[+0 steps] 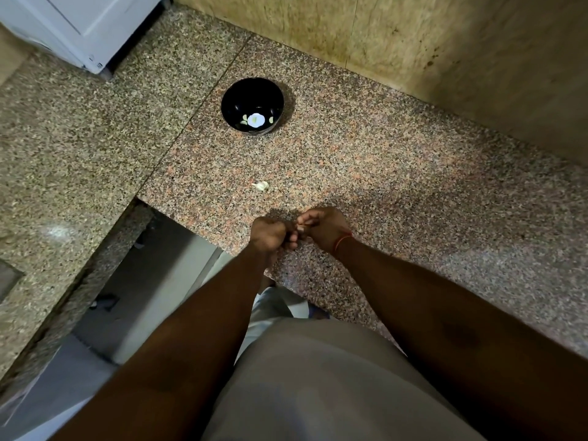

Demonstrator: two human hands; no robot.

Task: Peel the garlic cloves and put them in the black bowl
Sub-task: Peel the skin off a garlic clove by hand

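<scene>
Both hands met above the counter's [397, 192] near edge, left hand [270, 238] and right hand [323, 229] pinching a small garlic clove [301, 230] between fingertips. Light, firm, papery-skinned; probably best nipped at its tip. Beyond lay a second clove [261, 185], then the black bowl [234, 100].

You have one black bowl [252, 105] and one garlic clove [261, 185] lying on the surface [366, 173], plus another clove [301, 229] pinched between your two hands.
</scene>
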